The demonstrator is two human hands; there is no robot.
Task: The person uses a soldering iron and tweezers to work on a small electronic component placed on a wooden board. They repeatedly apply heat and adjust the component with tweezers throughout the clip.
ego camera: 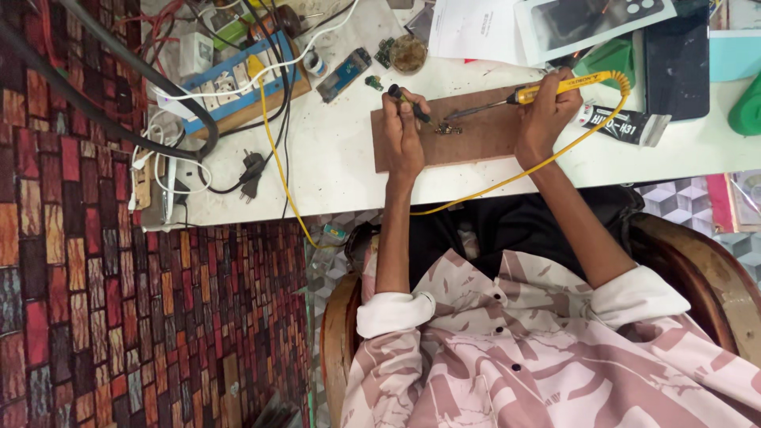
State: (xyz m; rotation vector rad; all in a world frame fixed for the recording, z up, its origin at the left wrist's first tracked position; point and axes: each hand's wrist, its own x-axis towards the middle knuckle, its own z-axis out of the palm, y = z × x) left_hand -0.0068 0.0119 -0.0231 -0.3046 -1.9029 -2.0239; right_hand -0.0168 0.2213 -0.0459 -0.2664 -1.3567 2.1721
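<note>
Your left hand [406, 131] is clenched around dark tweezers [412, 103], whose tips slant down toward the small circuit board [449, 128] lying just beyond those fingers [418, 107] on the brown wooden board [476, 143]. That little board sits between your two hands, nearer the left one. Your right hand [545, 111] grips the yellow-handled soldering iron [555, 87]; its long axis runs across the table [333, 158] from the right fingers toward the circuit board, the metal tip ending just beside it. The yellow cord [507, 178] trails back off the table's edge toward you.
</note>
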